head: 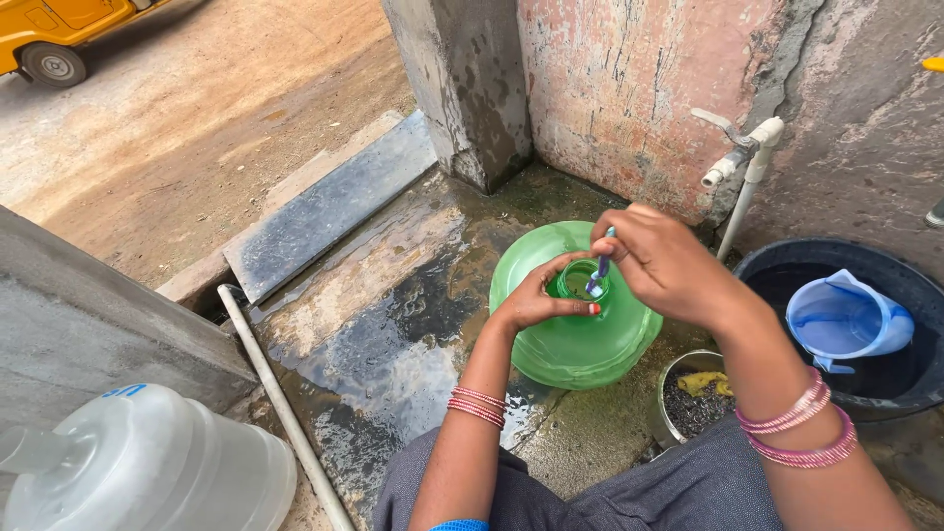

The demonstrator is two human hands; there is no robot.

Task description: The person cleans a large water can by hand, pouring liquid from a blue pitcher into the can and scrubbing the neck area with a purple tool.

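Gripping the neck of one green water jug [575, 339], which stands upright on the wet concrete floor [393, 334] just in front of the knees, with the left hand [536, 300] curled around the mouth, thumb and fingers wrapped on the rim. Pinching one thin blue-handled brush [599, 267] in the right hand [664, 261], fingers clenched on the upper end, bristle end dipped into the jug's opening, right beside the left fingertips. Counting further: one clear water jug [147, 462] lying near the lower left, well apart; one dark tub [905, 393] of water to the right, holding one blue plastic pitcher [846, 320]; one small metal bowl [678, 413] with a yellow scrap inside, just beside the green jug; one white tap pipe [742, 172] on the pink wall behind; one grey pipe [280, 403] running along the floor at left. Standing in the way of nothing at the jug's mouth; right wrist crossing above the metal bowl, bangles on both wrists.
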